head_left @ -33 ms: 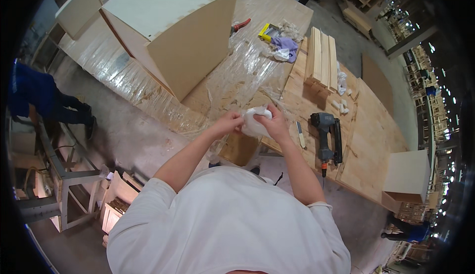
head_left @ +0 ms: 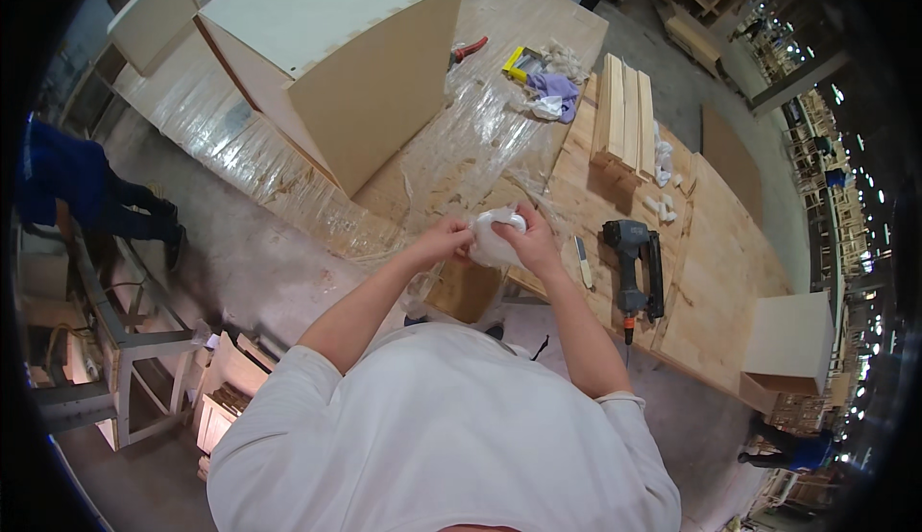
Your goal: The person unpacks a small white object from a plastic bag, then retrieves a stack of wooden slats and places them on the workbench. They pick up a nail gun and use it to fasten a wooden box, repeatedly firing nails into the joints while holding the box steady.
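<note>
Between my two hands is a white, translucent plastic bag (head_left: 492, 248), bunched up, with something whiter showing in its upper part; I cannot make out what that is. My left hand (head_left: 446, 242) pinches the bag's left edge. The fingers of my right hand (head_left: 531, 240) close round its right side, with the thumb on top. Both hands are above the near edge of the wooden workbench (head_left: 715, 273). To the right of my right hand lie a putty knife (head_left: 583, 261) and a black nail gun (head_left: 632, 268) with an orange hose fitting.
A large pale wooden cabinet (head_left: 375, 81) stands on the plastic-covered table at the left. Farther back are red-handled pliers (head_left: 471, 49), a purple cloth (head_left: 554, 88) and stacked wooden strips (head_left: 624, 114). A white box (head_left: 789, 340) sits at right. A person in blue (head_left: 72, 177) works at far left.
</note>
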{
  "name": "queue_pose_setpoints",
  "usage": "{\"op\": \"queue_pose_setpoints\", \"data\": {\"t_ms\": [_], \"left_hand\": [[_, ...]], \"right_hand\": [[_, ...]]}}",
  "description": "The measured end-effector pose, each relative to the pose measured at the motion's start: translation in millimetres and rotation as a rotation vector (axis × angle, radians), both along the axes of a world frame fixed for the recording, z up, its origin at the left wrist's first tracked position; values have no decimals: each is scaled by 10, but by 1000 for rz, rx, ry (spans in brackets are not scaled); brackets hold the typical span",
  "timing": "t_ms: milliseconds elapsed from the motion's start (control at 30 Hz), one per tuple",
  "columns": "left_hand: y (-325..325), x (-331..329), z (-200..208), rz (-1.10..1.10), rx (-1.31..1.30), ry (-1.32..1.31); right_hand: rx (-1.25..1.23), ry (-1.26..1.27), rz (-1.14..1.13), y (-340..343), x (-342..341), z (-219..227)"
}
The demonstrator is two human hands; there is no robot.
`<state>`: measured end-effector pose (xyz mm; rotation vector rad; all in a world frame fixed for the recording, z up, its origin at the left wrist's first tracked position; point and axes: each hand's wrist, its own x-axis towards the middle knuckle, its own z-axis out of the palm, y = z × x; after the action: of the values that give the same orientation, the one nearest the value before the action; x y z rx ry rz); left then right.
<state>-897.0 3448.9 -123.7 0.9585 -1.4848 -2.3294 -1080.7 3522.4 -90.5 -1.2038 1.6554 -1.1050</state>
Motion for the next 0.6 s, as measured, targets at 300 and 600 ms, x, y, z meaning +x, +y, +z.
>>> {"op": "queue_pose_setpoints", "data": {"t_ms": [300, 600], "left_hand": [[-20, 344, -238, -105, -165, 165], [67, 253, -296, 195, -1204, -278]], "right_hand": [[36, 51, 40, -93, 146, -75], [85, -76, 2, -168, 216, 38]]}}
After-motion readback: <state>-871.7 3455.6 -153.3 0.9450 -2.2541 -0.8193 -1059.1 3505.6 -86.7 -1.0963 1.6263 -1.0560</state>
